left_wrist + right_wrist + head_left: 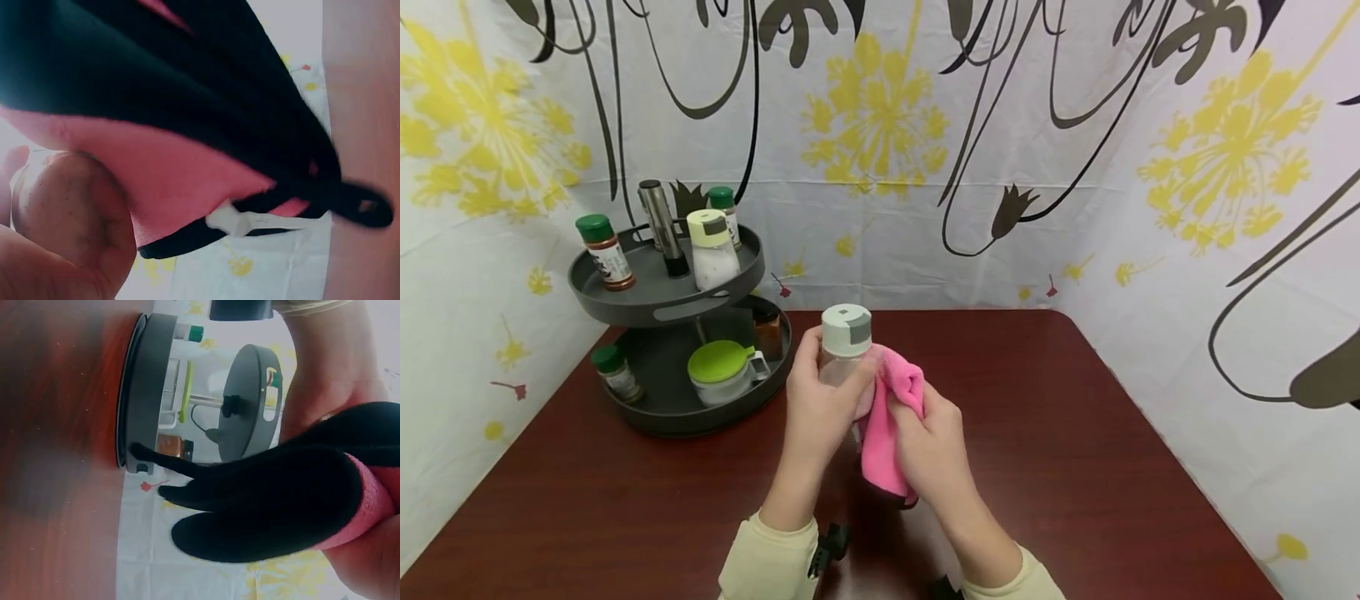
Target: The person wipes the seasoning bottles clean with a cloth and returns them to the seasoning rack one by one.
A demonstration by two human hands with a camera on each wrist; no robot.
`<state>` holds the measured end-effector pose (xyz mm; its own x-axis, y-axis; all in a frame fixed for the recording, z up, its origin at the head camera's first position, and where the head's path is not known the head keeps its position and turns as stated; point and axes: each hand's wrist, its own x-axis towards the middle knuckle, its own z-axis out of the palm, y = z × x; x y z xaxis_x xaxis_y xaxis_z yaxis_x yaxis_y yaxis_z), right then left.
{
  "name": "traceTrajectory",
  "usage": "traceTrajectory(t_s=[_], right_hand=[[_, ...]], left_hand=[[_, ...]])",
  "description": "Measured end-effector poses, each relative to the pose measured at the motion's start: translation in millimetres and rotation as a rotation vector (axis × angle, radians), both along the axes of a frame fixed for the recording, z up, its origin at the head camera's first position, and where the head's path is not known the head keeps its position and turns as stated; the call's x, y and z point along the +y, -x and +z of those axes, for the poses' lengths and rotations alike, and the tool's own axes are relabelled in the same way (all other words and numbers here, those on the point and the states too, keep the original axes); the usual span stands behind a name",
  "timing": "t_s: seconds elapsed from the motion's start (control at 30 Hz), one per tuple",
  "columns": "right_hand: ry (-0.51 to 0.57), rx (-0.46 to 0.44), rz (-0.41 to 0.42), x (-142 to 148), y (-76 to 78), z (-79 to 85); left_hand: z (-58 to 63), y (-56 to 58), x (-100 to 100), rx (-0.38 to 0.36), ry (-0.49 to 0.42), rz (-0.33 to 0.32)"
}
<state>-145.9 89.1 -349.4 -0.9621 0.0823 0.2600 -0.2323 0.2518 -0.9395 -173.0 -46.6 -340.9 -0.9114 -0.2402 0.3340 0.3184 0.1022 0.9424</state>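
Note:
In the head view my left hand grips a clear jar with a pale grey-green cap, held upright above the table. My right hand pinches a pink cloth that lies against the jar's right side. The cloth has a dark border, and its black side fills much of the right wrist view. From the left wrist, the cloth hangs beside my curled left fingers and hides much of the jar.
A two-tier dark turntable rack stands at the back left. Its top tray holds green-capped spice jars, a metal grinder and a cream-capped shaker. Below sits a green-lidded pot. A patterned curtain borders the brown table.

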Motion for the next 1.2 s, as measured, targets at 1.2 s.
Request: traceTrajectory(t_s=[1.2], right_hand=[[0.604,-0.207,0.137,18.9,6.1,6.8]], left_hand=[[8.5,-18.3,23.9,0.388,-0.067,-0.092]])
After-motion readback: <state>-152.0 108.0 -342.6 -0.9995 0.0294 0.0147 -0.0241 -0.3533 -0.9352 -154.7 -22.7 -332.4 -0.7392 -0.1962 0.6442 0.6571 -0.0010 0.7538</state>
